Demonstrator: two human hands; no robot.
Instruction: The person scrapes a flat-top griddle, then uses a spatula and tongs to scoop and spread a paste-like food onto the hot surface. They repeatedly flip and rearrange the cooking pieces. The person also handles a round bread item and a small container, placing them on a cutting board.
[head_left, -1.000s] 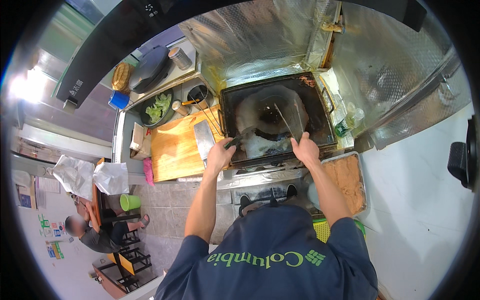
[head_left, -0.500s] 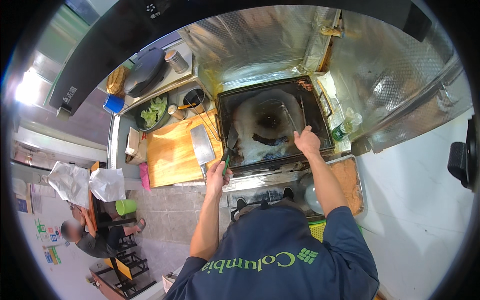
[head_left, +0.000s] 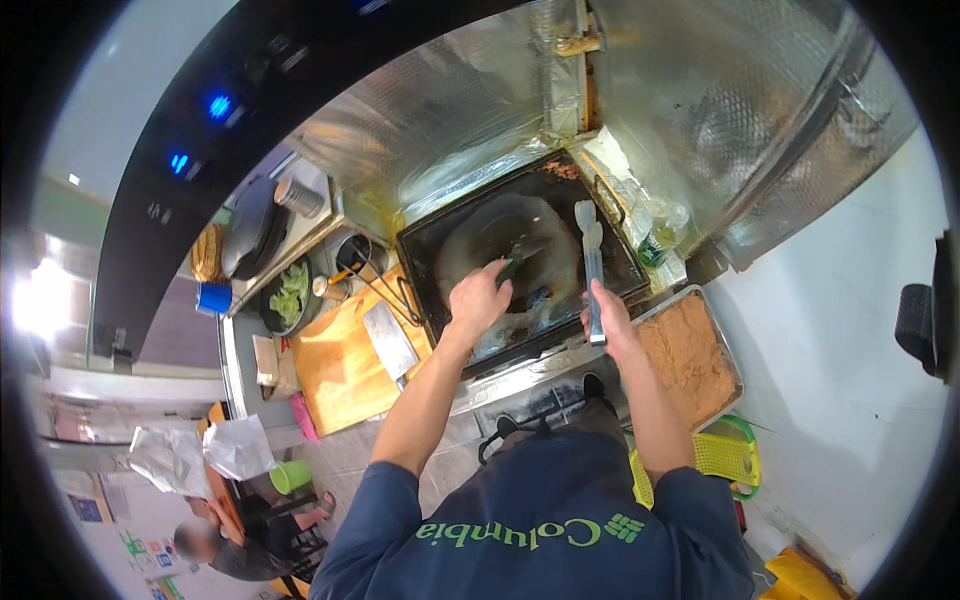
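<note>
My left hand (head_left: 480, 298) reaches over the black square griddle (head_left: 500, 212), closed round the green-and-dark handle of a spatula (head_left: 512, 267). The spatula's blade lies toward the griddle's middle, hard to make out against the dark surface. Closed on metal tongs (head_left: 592, 260), my right hand (head_left: 612, 320) is at the griddle's front right edge. The tongs point away from me over the griddle's right side, with nothing visible in them. A pale greasy ring and dark residue mark the cooking surface. Brown crumbs (head_left: 560, 170) lie in the far corner.
Left of the griddle, a cleaver (head_left: 388, 338) rests on a wooden board (head_left: 335, 365), near a bowl of lettuce (head_left: 288, 297). At right are a tray of brown food (head_left: 685, 355) and a green bottle (head_left: 657, 243). A seated person (head_left: 245, 545) is at lower left.
My left hand has moved forward and right over the griddle with the spatula. My right hand has drawn back toward the front edge with the tongs. The view has turned, and blue hood lights show.
</note>
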